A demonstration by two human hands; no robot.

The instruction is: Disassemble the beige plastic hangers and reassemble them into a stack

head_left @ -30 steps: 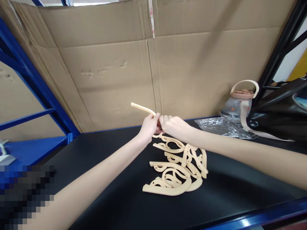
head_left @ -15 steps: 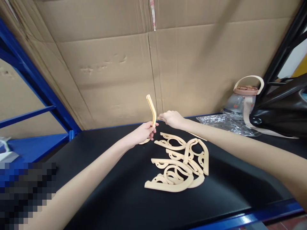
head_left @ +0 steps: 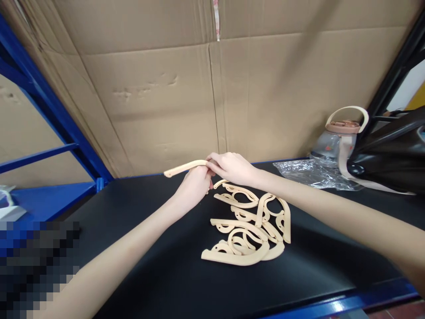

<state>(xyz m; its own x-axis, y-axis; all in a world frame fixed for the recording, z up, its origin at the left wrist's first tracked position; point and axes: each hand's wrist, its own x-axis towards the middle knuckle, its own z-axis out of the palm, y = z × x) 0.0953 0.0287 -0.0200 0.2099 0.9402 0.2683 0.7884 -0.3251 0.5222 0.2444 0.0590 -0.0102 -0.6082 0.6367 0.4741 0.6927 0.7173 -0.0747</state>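
My left hand (head_left: 196, 180) is closed round a cream plastic folding clothes hanger (head_left: 182, 168), whose curved arm points out to the left above the black table. The fingers of my right hand (head_left: 230, 167) are pinched at the inner end of this hanger, touching my left fingers. What lies between the fingertips is hidden. Just below the hands, several more cream folding hangers (head_left: 244, 261) lie in an overlapping pile, some folded into loops. A small curved cream piece (head_left: 219, 183) shows partly under my right hand.
A clear bottle with a pink lid (head_left: 341, 128) and strap stands at the back right, beside crumpled clear plastic wrap (head_left: 308, 173) and a black bag (head_left: 392, 150). Cardboard (head_left: 159, 106) walls the back. Blue metal frame (head_left: 71, 124) rises at left.
The held hanger arm has swung from upright to pointing left as my left hand turned. My right hand has moved left, and its fingers now meet the hanger and my left hand.
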